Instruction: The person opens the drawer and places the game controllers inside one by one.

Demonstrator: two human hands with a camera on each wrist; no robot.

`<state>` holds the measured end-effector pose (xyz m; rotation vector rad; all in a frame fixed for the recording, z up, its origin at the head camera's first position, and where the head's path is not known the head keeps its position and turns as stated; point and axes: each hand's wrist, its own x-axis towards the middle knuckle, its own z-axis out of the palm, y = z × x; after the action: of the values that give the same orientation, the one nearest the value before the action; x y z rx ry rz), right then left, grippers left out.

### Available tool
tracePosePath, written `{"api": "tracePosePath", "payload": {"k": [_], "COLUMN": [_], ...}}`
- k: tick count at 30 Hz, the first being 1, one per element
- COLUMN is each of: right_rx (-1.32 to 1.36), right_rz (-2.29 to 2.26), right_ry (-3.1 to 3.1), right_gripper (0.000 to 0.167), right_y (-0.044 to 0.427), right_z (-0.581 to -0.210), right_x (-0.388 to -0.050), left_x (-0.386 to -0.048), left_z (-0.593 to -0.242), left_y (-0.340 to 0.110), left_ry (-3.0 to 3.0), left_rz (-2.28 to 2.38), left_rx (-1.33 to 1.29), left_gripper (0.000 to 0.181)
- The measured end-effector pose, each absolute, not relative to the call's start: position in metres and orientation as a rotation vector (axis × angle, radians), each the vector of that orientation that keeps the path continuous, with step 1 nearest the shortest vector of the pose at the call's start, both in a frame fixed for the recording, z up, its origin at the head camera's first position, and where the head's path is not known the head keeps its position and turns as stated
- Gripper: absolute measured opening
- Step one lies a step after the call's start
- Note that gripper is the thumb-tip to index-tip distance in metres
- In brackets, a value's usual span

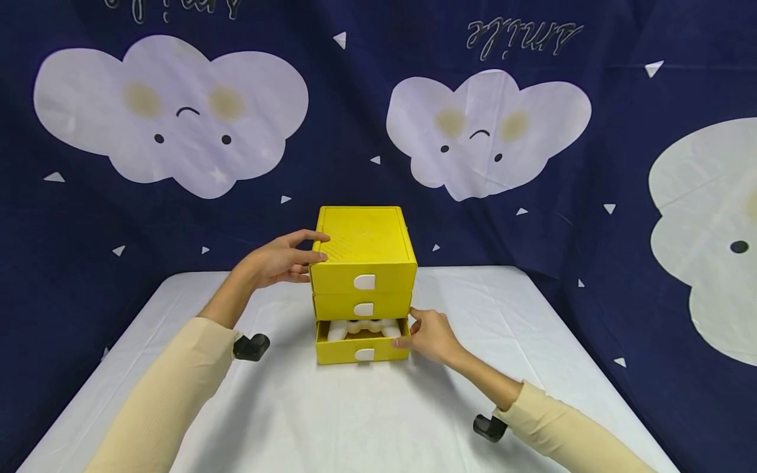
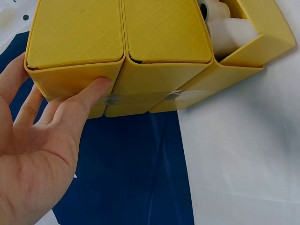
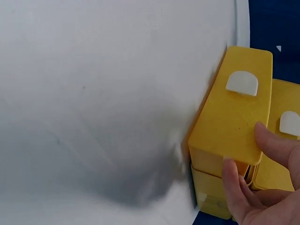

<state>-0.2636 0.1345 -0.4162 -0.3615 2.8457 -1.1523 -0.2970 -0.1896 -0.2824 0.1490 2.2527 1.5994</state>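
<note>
A yellow three-drawer storage box (image 1: pixel 363 236) stands on the table, its drawers bearing white tabs. The bottom drawer (image 1: pixel 337 353) is pulled partly out, and a white game controller (image 1: pixel 340 330) lies inside; the back of the controller is hidden under the drawer above. My left hand (image 1: pixel 282 258) rests on the box's upper left edge, fingers extended over the top and side. In the left wrist view, a fingertip presses the yellow side wall. At the bottom drawer's right front corner, my right hand (image 1: pixel 433 336) pinches the drawer, thumb on the front panel and other fingers along the side.
A white cloth covers the table (image 1: pixel 367 420). Behind it hangs a dark blue curtain (image 1: pixel 349 131) printed with clouds. The middle drawer (image 1: pixel 334 307) and top drawer (image 1: pixel 331 279) are closed.
</note>
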Motion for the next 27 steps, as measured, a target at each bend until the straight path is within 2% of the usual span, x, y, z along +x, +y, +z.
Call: {"api": "tracePosePath", "payload": {"k": [8,27], "right_rx": [-0.380,-0.326], "right_rz": [-1.113,-1.190], "right_ry": [2.957,2.964], "right_gripper": [0.064,0.055], "right_y": [0.131,0.129], "right_z": [-0.417,-0.422], "right_x": [-0.268,-0.282], "left_x": [-0.297,-0.298], "left_z": [-0.284,-0.284], "left_y": [-0.189,-0.189], "left_ry": [2.262,2.281], "left_rz": [1.599,1.574], "left_rx": [0.148,0.183], "left_gripper": [0.062,0.063]}}
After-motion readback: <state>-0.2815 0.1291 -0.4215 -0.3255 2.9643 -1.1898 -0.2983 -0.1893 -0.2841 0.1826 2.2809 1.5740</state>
